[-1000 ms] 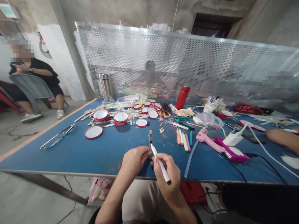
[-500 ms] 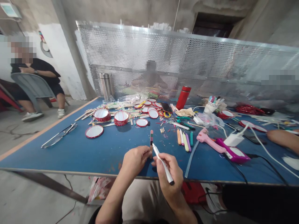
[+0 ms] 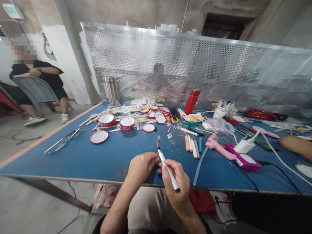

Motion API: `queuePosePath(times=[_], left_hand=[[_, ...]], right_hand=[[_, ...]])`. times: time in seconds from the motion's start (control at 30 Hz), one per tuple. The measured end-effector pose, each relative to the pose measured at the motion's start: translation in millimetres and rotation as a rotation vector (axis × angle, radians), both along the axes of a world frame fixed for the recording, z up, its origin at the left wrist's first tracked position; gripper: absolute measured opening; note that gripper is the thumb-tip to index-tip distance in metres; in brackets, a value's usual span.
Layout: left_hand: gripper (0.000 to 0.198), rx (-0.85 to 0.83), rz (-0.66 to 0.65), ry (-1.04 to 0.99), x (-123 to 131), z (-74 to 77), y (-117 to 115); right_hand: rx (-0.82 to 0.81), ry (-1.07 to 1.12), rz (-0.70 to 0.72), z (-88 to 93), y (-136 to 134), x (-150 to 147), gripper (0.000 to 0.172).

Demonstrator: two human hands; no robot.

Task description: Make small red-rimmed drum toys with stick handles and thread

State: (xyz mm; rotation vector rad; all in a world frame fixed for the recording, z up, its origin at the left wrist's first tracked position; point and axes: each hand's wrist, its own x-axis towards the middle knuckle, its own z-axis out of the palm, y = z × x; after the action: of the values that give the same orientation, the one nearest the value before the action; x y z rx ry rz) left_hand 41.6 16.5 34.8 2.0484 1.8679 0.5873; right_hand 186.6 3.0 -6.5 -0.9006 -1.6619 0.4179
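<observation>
My left hand pinches the lower end of a thin wooden stick painted in coloured bands, held upright over the blue table. My right hand grips a white marker like a pen, its tip touching the stick just above my left fingers. Both hands are near the table's front edge.
Round red-rimmed discs, small red drums, loose coloured markers, a pink glue gun, chargers with cables, a red flask and a steel flask lie beyond. Another person's arm rests at the right. A perforated metal screen stands behind.
The marker tip shifted slightly along the stick; my hands stayed in nearly the same place.
</observation>
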Motion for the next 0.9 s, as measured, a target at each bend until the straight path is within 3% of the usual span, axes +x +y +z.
queuePosePath(times=[0.3, 0.9], left_hand=[[0.020, 0.009, -0.001, 0.008, 0, -0.5, -1], [0.021, 0.001, -0.003, -0.003, 0, -1.4, 0]], right_hand=[[-0.036, 0.050, -0.048, -11.8, -2, 1, 0.011], [-0.029, 0.074, -0.048, -9.4, -2, -1, 0.009]])
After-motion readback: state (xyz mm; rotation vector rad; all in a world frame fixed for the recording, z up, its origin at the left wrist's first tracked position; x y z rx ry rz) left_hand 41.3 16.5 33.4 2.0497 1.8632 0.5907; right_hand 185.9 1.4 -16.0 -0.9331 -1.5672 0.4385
